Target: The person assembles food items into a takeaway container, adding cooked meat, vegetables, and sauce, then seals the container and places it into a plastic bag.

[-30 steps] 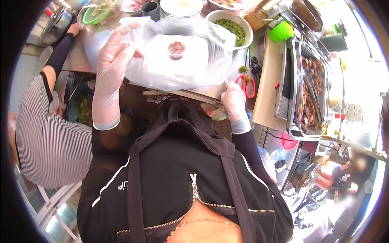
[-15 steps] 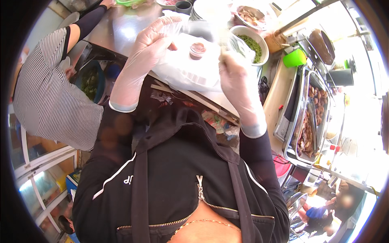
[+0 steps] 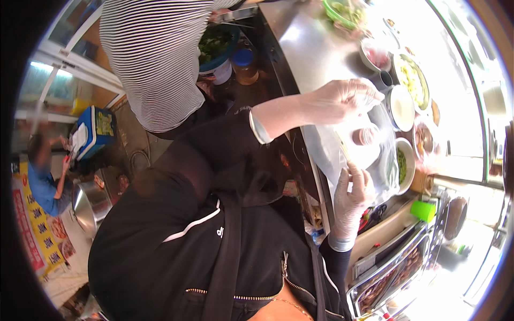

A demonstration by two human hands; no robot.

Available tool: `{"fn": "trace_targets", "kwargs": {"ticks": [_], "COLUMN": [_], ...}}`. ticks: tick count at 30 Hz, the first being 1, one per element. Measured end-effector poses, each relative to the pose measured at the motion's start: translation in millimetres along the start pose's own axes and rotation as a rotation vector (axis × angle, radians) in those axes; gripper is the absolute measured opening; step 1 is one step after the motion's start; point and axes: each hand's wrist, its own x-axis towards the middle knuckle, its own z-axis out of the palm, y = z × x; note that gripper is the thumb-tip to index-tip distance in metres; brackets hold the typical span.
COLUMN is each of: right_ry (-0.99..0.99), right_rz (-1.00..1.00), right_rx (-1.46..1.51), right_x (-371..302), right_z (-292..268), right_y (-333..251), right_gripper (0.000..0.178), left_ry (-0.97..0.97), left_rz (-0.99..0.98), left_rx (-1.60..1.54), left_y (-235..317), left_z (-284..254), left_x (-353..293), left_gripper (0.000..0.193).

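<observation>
A white, partly see-through plastic bag (image 3: 327,152) lies on the steel counter in front of me. On it sits a small clear cup (image 3: 365,136) of reddish-brown stuff with a lid. My left hand (image 3: 337,101), in a clear glove, is closed above the bag's far left side, with thin clear plastic at its fingertips. Low at the near right edge of the bag is my right hand (image 3: 353,200), gloved too. Its thumb and forefinger come together there beside a thin pale strip that I cannot make out well.
Bowls stand behind the bag, among them a white bowl of greens (image 3: 405,166) and a dark cup (image 3: 382,80). A tray of cooked meat (image 3: 391,278) and a green cup (image 3: 423,211) are at right. A person in a striped shirt (image 3: 152,59) stands close at left.
The view has swung, so the counter now sits further right. My right hand has come down to the bag's near edge. The left hand stays raised, its arm now reaching across.
</observation>
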Motion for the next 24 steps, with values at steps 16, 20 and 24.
{"fn": "trace_targets", "kwargs": {"ticks": [16,20,24], "right_ry": [0.563,0.109,-0.380], "right_rz": [-0.346,-0.511,-0.814], "right_rx": [-0.031,0.388,0.966], "right_x": [18,28,21], "right_z": [79,135,207], "right_y": [-148,-231,-315], "right_gripper": [0.017,0.012,0.015], "left_ry": [0.326,0.521,0.625], "left_rz": [-0.596,-0.776,-0.710], "left_rx": [-0.058,0.040,-0.039], "left_y": [38,53,60], "left_z": [-154,-174,-168], "left_x": [-363,-452,-520], "left_gripper": [0.043,0.033,0.031]}}
